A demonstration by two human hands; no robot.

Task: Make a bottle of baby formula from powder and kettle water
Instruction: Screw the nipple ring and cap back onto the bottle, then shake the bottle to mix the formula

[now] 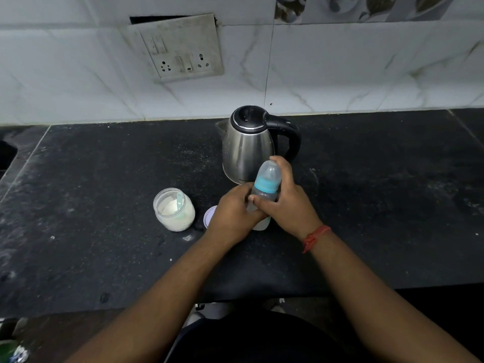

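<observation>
A baby bottle (267, 183) with a teal collar and a clear cap stands upright on the black counter (104, 231), just in front of the steel kettle (248, 148). My left hand (233, 213) grips the bottle's lower body. My right hand (285, 200) wraps around its upper body, thumb across the front and fingers reaching behind the cap. An open glass jar of white powder (174, 209) with a teal scoop inside sits to the left. The jar's lid (209, 217) lies between jar and bottle, partly hidden by my left hand.
A tiled wall with a socket plate (180, 48) rises behind the counter. A sink edge (6, 153) shows at far left. White powder specks are scattered on the counter. The counter's front edge runs just below my forearms.
</observation>
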